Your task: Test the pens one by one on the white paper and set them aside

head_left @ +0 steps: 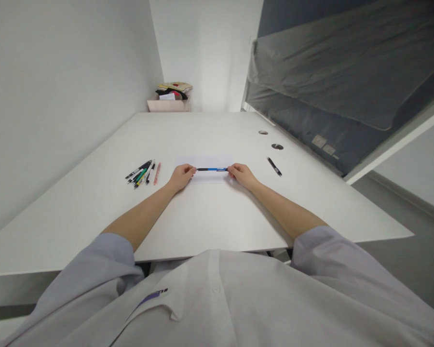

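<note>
Our left hand (183, 176) pinches the dark end of the blue-and-black pen (214, 169) and our right hand (241, 174) pinches the other end, so it lies level above the white sheet (207, 178); whether it touches the sheet, we cannot tell. We do best with light, even fingertips at both ends and no bending pull. Around us, from the left, a loose heap of pens (141, 174) lies on the counter (206, 217), a pink pen (157, 173) just beside it, near enough for our left hand to knock; a box (169, 106) stands at the far edge; rightmost, a lone black pen (274, 166) lies clear of our right hand.
</note>
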### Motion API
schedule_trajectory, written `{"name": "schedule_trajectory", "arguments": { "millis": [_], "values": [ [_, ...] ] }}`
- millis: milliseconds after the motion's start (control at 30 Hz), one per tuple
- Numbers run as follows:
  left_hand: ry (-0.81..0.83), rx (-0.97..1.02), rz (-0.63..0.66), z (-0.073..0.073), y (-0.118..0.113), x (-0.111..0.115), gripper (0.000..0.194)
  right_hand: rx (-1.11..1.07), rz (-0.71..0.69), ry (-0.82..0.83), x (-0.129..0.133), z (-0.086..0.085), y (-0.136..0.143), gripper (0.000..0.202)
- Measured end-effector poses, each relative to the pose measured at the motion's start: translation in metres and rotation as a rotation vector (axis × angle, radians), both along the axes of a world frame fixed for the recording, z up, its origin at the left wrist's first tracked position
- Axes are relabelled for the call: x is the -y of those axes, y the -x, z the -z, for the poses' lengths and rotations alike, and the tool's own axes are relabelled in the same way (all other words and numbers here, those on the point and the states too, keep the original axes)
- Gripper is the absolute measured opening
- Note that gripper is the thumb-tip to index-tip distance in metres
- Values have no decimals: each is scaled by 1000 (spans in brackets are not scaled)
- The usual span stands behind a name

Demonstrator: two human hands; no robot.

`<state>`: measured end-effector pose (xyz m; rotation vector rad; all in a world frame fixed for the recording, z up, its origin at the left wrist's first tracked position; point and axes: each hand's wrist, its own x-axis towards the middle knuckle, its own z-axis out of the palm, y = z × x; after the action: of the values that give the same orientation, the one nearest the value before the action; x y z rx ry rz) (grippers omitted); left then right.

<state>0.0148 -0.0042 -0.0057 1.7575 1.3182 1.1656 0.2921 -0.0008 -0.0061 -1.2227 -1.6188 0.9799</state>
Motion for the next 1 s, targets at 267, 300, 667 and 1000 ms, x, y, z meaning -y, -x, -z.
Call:
{"name": "schedule_trajectory", "arguments": {
  "millis": [267, 300, 667, 1000],
  "values": [
    [10, 51, 56, -1, -2, 1, 26, -141, -29, 19, -5, 7, 2, 20],
    [0, 42, 52, 0, -3, 1, 24, -107, -23, 2, -5, 8, 3, 20],
    [-154, -271, 58, -5, -8, 10, 23, 450, -169, -402, 10, 4, 7, 26],
    [-276, -587, 130, -7, -7, 13, 23, 515, -180, -509, 2, 13, 3, 24]
  ]
}}
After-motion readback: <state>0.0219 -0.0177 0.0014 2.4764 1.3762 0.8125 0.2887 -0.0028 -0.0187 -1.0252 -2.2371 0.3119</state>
